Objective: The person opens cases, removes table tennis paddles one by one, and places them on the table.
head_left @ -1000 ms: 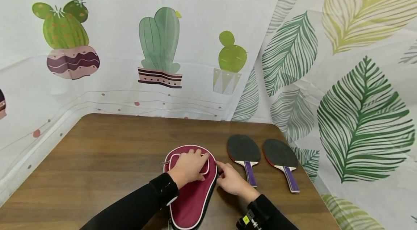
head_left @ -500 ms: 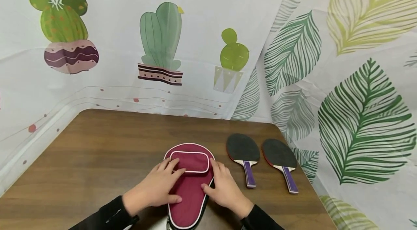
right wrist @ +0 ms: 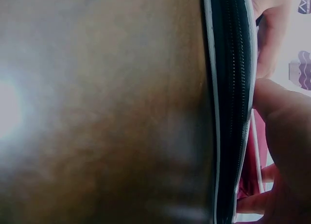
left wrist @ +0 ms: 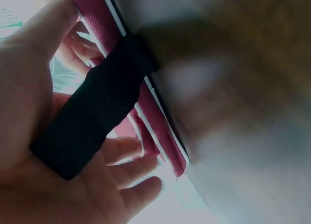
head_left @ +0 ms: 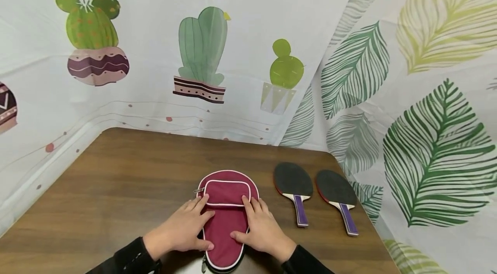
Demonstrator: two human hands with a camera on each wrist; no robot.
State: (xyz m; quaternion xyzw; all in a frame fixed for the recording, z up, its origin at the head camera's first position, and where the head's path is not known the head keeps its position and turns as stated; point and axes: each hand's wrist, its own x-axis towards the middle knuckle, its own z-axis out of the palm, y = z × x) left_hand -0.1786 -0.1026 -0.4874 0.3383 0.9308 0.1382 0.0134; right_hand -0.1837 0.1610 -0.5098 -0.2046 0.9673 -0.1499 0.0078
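A maroon table tennis paddle case [head_left: 224, 231] with white piping lies flat on the wooden table, its rounded end away from me. On its upper face is a pocket [head_left: 228, 193] with a zipper pull at the left. My left hand [head_left: 182, 228] rests on the case's left edge, fingers spread and relaxed. Along the right edge my right hand [head_left: 264, 226] lies with its fingertips near the pocket's corner and its thumb on the face. A black strap [left wrist: 92, 107] from the case's side crosses my left palm in the left wrist view. The right wrist view shows the black zipper side [right wrist: 231, 107].
Two paddles, a nearer paddle [head_left: 293, 181] and a farther-right paddle [head_left: 337, 190], lie to the right of the case, dark faces up, with purple-striped handles. The wooden table [head_left: 116, 187] meets a printed cloth backdrop [head_left: 147, 49] at the back and sides.
My left hand has drawn back from the pocket to the case's left edge. My right hand has moved from beside the right edge onto it. Both paddles stay on the table.
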